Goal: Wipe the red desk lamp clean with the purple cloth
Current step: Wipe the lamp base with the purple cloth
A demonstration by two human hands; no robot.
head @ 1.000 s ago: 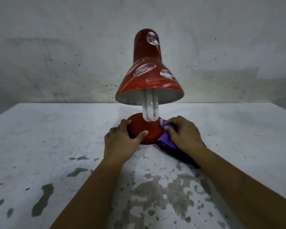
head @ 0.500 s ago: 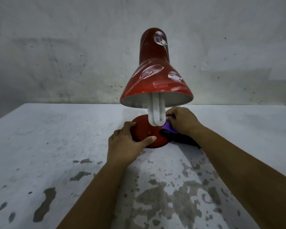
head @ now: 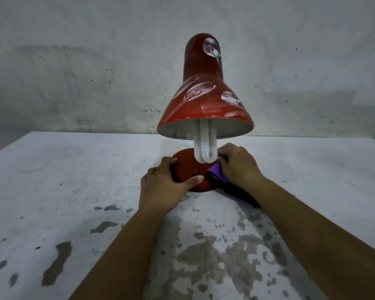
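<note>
One white-painted counter (head: 52, 191) with grey patches of worn paint carries the items. Two bare hands are in view.

The left hand (head: 160, 187) grips the left and near rim of the round red lamp base (head: 182, 163), fingers curled over the left rim and thumb laid along the near rim.

One red metal desk lamp (head: 204, 100) stands toward the far edge of the counter, slightly right of centre. Its conical shade opens toward the camera. One white folded-tube bulb (head: 205, 148) projects from the shade; two parallel tube legs are visible. At least four whitish leaf-shaped markings show on the shade. One small red switch (head: 195, 172) sits on the near part of the base. No brand, label or writing is legible.

One purple cloth (head: 218, 173) lies against the right side of the base. The right hand (head: 236, 165) presses down on it with fingers curled. A dark object (head: 236, 191), unidentifiable, lies under the cloth and the right wrist.
</note>
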